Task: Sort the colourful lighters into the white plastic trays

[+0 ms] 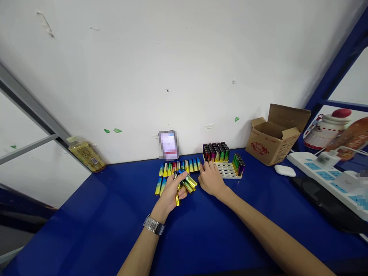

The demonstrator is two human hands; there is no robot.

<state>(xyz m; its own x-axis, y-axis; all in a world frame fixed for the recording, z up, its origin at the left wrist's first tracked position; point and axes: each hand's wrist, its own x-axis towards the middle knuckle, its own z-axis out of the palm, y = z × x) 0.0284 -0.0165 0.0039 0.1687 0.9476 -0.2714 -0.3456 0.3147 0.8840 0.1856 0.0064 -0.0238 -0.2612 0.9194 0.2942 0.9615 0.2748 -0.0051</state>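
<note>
My left hand is closed around several shiny batteries with yellow, gold and blue wrappers, which stick out between thumb and fingers at different angles. Behind it, more of these batteries lie side by side in rows on the blue table. My right hand is at the left part of a white tray with round holes, its fingers curled downward. Whatever is under those fingertips is hidden. Dark-topped batteries stand upright in the back of the tray, and another group fills its right end.
A phone leans on the wall behind the rows. To the right are an open cardboard box, a white earphone case, a black pouch and a power strip. A bottle tilts at the far left.
</note>
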